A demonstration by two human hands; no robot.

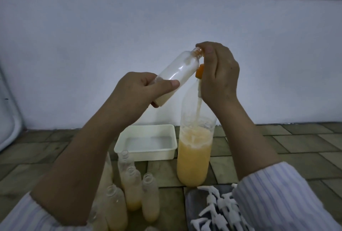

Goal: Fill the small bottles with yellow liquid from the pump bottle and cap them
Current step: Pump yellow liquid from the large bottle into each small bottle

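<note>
Low in the frame, open small bottles (133, 188) stand beside a heap of white pump caps (218, 210). Above them, left of centre, the left hand (137, 91) curls around a small bottle (182, 71) by its base; its long axis slants up-right, mouth against the orange pump head (199, 70). The right hand (216, 75) is nearer that pump, fingers bent over it, atop the tall pump bottle (194, 154).

Tub (146, 154) left of pump bottle (194, 156); small bottles (149, 199) in front.
</note>
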